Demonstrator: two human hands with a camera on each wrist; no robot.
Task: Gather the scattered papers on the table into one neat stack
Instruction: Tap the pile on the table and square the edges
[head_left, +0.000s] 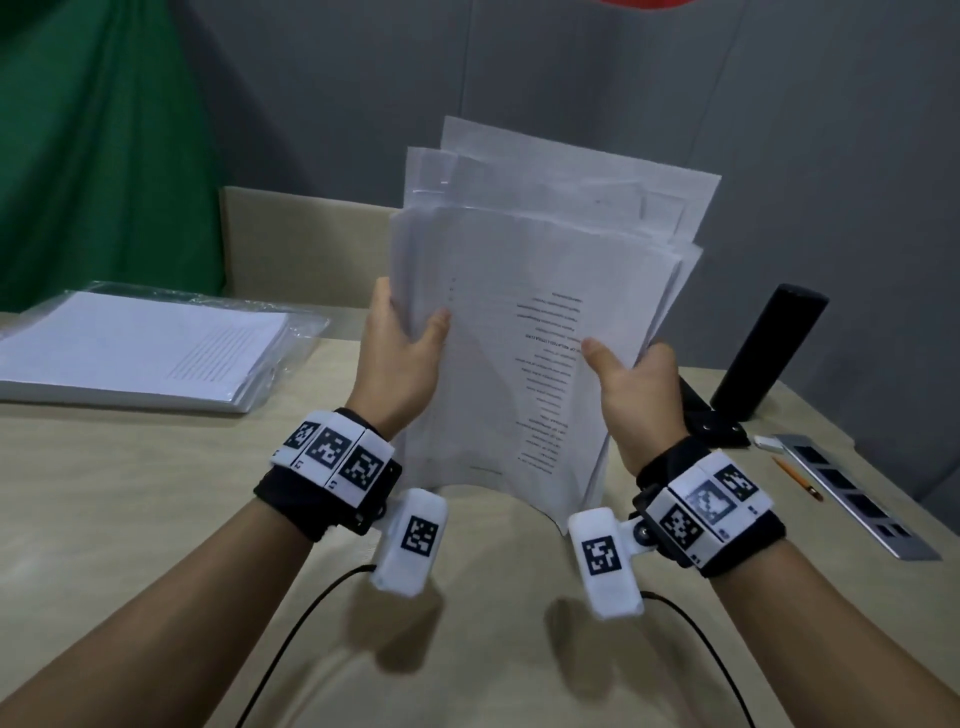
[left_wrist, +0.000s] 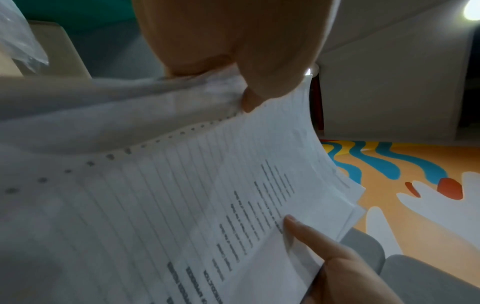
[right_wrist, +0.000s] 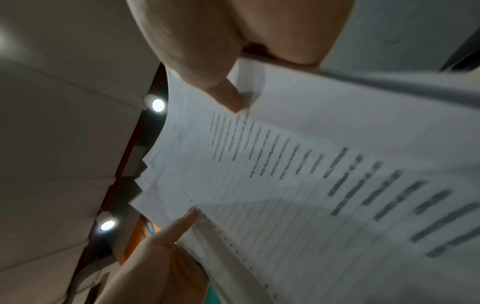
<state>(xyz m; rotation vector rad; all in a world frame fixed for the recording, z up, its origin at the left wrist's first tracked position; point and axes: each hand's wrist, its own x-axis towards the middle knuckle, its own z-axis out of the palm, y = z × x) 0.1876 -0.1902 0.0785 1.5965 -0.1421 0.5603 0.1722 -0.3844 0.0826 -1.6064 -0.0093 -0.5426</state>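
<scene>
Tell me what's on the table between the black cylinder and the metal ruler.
In the head view, a flat black piece with rivets and a small white eraser lie between the black cylinder and the metal ruler.

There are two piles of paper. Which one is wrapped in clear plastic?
The flat pile lying on the table at the left, untouched, sits in clear plastic wrapping. The other bundle is bare, uneven at its edges, and held upright by both hands.
</scene>
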